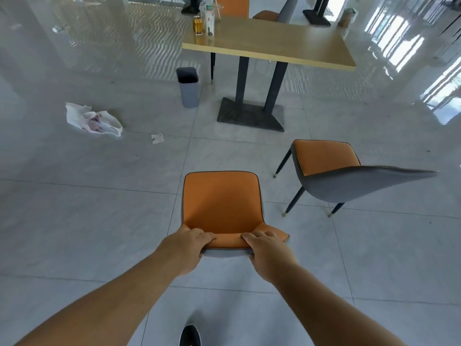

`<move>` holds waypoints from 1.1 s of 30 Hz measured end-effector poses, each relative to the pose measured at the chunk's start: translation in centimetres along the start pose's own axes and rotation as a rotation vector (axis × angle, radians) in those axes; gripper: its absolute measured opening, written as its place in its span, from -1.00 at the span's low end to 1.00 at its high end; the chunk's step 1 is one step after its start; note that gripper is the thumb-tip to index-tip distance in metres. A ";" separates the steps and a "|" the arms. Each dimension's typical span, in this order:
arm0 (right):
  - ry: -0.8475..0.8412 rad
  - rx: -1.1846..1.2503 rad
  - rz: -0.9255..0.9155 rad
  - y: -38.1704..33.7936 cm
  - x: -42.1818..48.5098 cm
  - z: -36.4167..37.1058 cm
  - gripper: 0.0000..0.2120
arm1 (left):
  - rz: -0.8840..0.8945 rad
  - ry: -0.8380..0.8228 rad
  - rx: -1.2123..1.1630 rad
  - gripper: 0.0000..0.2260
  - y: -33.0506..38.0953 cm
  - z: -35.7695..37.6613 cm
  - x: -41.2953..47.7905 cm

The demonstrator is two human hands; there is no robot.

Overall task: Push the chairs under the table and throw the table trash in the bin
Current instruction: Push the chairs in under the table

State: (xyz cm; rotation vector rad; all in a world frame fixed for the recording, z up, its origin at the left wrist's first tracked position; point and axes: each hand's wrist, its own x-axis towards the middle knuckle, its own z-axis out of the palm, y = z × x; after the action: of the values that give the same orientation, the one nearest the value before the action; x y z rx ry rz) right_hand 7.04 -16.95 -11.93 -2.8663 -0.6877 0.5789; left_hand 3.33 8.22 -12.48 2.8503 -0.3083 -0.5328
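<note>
Both hands are clamped on the top edge of the near chair's (222,208) backrest, arms stretched forward and down. The left hand (190,248) grips the left end of that edge, fingers curled over onto the orange inner face and thumb underneath on the grey shell; the right hand (268,253) holds the right end the same way. The hands are apart, with a strip of orange padding between them.

This chair stands well short of the table (269,38), its seat pointing toward the table's dark pedestal base (249,113), with bare grey tile between them. A second chair (331,171) stands to the right of the held one, closer to the table and turned at an angle. The grey bin (188,87) sits on the floor at the table's left corner. On the tabletop's far left end stand a yellow can (198,25) and a white carton (209,23). Left of the table, a crumpled white bag (92,119) and a small paper scrap (157,138) lie on the floor.
</note>
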 end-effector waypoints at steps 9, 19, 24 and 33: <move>0.008 0.015 0.029 -0.1 10.8 -4.0 -0.59 | 0.010 0.004 -0.018 -0.55 -6.8 -5.4 9.6; 0.030 0.030 0.017 5.9 22.9 -9.4 -0.58 | -0.010 -0.016 -0.044 -0.52 -9.5 -10.4 22.7; 0.023 0.025 0.003 8.5 29.3 -12.5 -0.58 | -0.024 -0.020 -0.064 -0.54 -11.0 -13.2 29.1; 0.013 0.016 0.028 10.9 41.4 -17.6 -0.56 | 0.013 -0.024 -0.064 -0.52 -16.7 -19.0 40.3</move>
State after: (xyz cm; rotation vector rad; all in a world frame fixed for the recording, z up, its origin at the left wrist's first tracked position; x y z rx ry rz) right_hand 52.55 -8.28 -12.02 -2.8663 -0.6394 0.5666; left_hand 49.99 17.69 -12.82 2.7807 -0.3079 -0.5637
